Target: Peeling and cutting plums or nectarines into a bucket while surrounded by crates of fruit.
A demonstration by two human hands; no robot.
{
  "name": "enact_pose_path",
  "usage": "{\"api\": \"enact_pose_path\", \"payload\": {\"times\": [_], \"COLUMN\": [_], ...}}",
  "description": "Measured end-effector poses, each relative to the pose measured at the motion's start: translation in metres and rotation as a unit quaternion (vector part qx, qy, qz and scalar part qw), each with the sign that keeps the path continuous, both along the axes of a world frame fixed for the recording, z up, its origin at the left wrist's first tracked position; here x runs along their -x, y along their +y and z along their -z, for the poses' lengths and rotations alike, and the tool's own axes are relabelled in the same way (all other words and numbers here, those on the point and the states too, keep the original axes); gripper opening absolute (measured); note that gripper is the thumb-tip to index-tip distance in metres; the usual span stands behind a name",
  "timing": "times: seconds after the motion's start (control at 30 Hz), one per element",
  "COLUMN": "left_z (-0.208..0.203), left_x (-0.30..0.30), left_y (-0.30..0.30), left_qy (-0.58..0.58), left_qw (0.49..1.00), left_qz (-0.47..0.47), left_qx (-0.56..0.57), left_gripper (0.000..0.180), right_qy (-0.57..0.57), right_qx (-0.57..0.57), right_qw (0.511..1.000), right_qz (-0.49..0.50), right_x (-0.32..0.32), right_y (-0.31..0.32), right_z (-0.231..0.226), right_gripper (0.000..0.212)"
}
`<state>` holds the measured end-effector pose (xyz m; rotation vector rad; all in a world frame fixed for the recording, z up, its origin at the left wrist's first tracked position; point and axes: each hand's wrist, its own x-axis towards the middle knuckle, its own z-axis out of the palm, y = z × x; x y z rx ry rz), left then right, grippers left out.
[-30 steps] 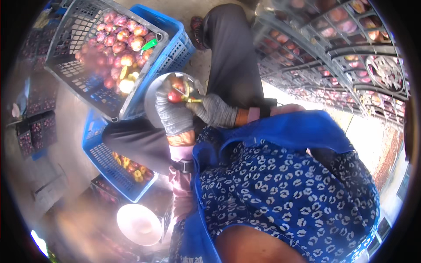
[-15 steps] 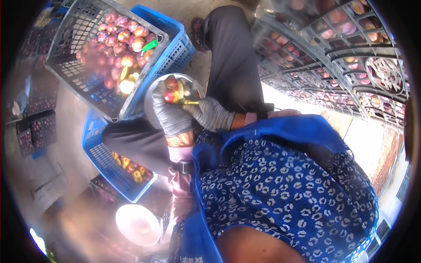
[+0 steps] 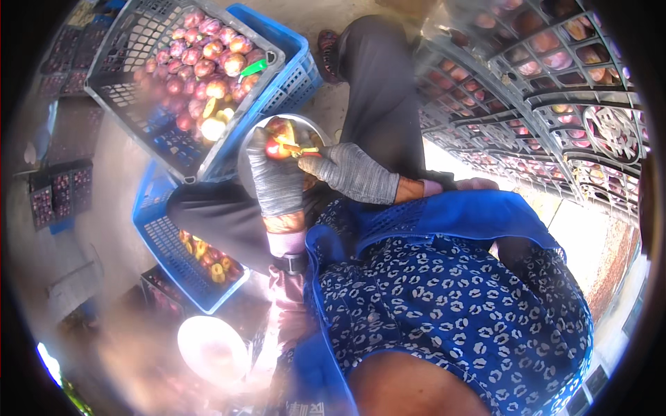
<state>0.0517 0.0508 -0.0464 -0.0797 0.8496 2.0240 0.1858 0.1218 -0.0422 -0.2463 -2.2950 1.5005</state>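
Sits among plum-filled black crates (image 3: 534,100) at two o'clock, a grey crate (image 3: 237,118) of plums (image 3: 205,67) at ten, a blue crate (image 3: 158,220) of cut fruit (image 3: 217,272) near eight. Over a pale container (image 3: 245,161) at eleven, clasps a cut plum (image 3: 276,148) in the gloved left hand (image 3: 275,177) and pinches a slim tool (image 3: 310,152) against it in the gloved right hand (image 3: 354,172).

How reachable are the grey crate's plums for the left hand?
Probably yes: the plums lie in an open crate near the left hand, though the cut plum it holds may hinder.
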Motion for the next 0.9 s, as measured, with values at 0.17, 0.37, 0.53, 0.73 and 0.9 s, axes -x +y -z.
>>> {"api": "enact_pose_path", "payload": {"times": [0.17, 0.37, 0.53, 0.73, 0.9], "left_z": [-0.025, -0.027, 0.002, -0.026, -0.018], "left_x": [-0.019, -0.012, 0.015, 0.001, 0.001], "left_y": [0.008, 0.008, -0.025, -0.022, -0.024], "left_qy": [0.164, 0.366, 0.142, 0.171, 0.440], "left_qw": [0.983, 0.910, 0.982, 0.984, 0.884], "left_qz": [-0.043, -0.100, -0.120, -0.007, -0.070], "left_qx": [0.076, 0.166, 0.037, -0.038, 0.139], "left_gripper": [0.042, 0.034, 0.034, 0.048, 0.042], "right_qy": [-0.133, -0.181, -0.105, -0.037, -0.070], "right_qx": [0.151, 0.421, 0.344, 0.308, 0.017], "right_qw": [0.976, 0.886, 0.923, 0.950, 0.995], "right_qz": [0.088, 0.076, 0.135, 0.036, 0.065], "right_x": [0.007, 0.017, 0.005, 0.035, 0.048], "right_y": [-0.002, 0.000, 0.046, 0.035, 0.021], "right_z": [-0.020, -0.063, -0.097, -0.046, -0.042], "right_gripper": [0.036, 0.029, 0.033, 0.041, 0.053]}}
